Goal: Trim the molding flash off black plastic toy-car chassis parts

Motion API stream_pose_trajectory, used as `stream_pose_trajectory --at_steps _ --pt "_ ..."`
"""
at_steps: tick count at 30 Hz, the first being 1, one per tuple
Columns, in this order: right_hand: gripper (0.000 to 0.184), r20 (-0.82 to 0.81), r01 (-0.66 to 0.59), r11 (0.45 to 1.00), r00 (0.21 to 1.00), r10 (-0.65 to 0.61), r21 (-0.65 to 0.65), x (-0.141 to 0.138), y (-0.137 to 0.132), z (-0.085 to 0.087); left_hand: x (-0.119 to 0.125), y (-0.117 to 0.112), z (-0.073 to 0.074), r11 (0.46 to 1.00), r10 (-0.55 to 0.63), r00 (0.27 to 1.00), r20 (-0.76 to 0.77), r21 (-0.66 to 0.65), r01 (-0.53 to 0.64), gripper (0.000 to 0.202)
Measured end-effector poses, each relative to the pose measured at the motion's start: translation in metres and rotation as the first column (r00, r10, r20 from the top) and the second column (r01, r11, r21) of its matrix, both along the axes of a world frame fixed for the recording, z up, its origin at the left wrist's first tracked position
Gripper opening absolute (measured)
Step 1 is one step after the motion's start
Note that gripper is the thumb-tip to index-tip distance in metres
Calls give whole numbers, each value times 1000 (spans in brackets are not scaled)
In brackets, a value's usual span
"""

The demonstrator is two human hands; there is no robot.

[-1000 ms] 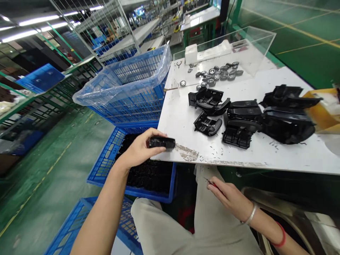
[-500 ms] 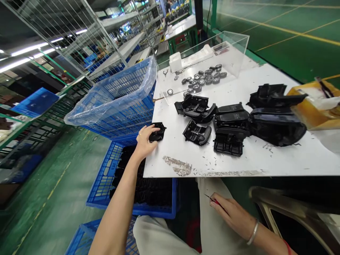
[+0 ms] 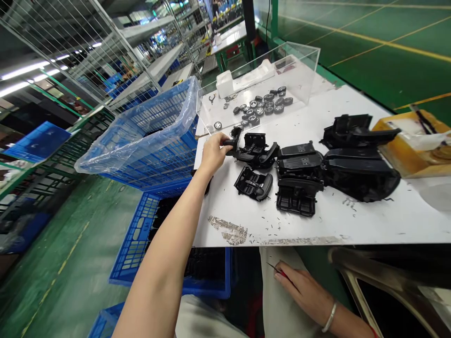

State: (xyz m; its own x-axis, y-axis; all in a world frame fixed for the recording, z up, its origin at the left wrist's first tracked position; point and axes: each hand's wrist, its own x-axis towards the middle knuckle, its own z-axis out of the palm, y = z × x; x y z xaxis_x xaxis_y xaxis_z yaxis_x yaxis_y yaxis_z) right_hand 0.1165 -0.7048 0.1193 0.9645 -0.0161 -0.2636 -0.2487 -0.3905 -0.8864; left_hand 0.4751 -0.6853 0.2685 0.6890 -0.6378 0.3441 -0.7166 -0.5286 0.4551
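My left hand reaches over the white table and is shut on a small black plastic part. That part touches or nearly touches a moulded black plastic housing on the tabletop. Several similar black housings lie to its right, with loose black flecks around them. My right hand rests low over my beige trousers, below the table's front edge. It pinches a small red-handled pointed tool, whose tip is thin and dark.
The white table has a scuffed front edge. Small black wheels lie under a clear acrylic cover. A bag-lined blue crate stands to the left, above a blue crate of black parts. A yellow tray sits far right.
My left hand has moved from the table's front edge up and right to the housing, still holding the black part. My right hand stays low with the red tool. The view has tilted slightly.
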Motion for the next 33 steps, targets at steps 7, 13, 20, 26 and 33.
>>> stream_pose_trajectory --at_steps 7,13,20,26,33 --pt "32 77 40 999 996 -40 2 0 0 21 -74 64 25 988 -63 951 304 -113 101 13" --pt "28 208 265 954 934 -290 141 17 3 66 -187 154 -6 964 -250 809 532 64 257 29" --pt "44 365 270 947 875 -317 176 32 27 91 -266 203 -35 904 -426 716 553 234 357 25" --pt "37 339 196 980 920 -198 42 24 45 95 -289 226 -44 964 -262 918 299 40 262 33" --pt "45 410 4 989 910 57 -147 27 56 99 -273 231 -27 973 -42 920 -389 -224 -50 75"
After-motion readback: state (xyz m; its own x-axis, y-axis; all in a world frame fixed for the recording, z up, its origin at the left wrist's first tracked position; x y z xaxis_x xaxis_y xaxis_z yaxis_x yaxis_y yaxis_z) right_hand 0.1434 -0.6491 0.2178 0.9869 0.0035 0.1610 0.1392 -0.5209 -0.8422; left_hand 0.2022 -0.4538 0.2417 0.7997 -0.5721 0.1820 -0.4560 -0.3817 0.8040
